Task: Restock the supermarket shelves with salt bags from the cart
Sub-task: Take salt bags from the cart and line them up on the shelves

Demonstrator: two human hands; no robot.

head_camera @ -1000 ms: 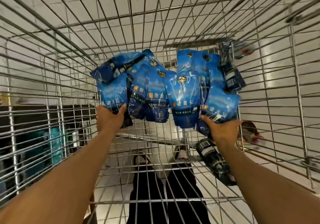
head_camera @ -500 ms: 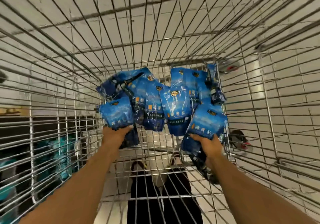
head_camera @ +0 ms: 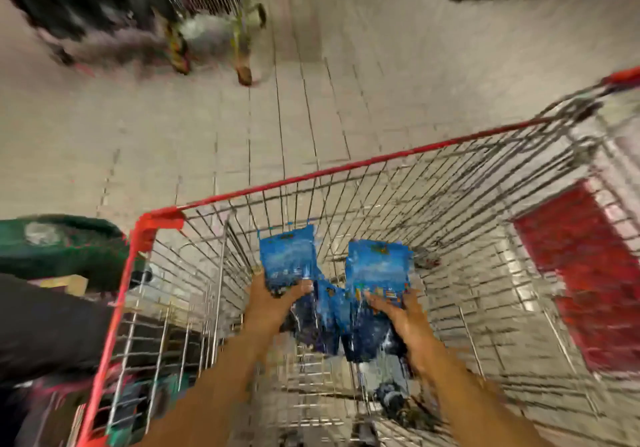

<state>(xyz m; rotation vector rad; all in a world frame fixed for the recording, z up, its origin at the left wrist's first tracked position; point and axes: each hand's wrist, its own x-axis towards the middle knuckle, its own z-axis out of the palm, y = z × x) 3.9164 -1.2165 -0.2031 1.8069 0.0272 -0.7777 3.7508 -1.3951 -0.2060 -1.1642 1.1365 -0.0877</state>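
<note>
Inside the cart (head_camera: 349, 168), the left hand (head_camera: 268, 303) holds one bag (head_camera: 288, 261); the right hand (head_camera: 403, 318) holds another bag (head_camera: 378, 270) just right.

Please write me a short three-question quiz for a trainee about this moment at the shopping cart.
1. True or false: both hands hold blue salt bags inside the cart.
2. What colour is the cart's top rim?
A. green
B. red
C. yellow
3. Which hand holds the bag that sits higher in the picture?

Key
1. True: the left hand grips one blue salt bag and the right hand grips another, with more bags bunched between them.
2. B, red.
3. The left hand.
</note>
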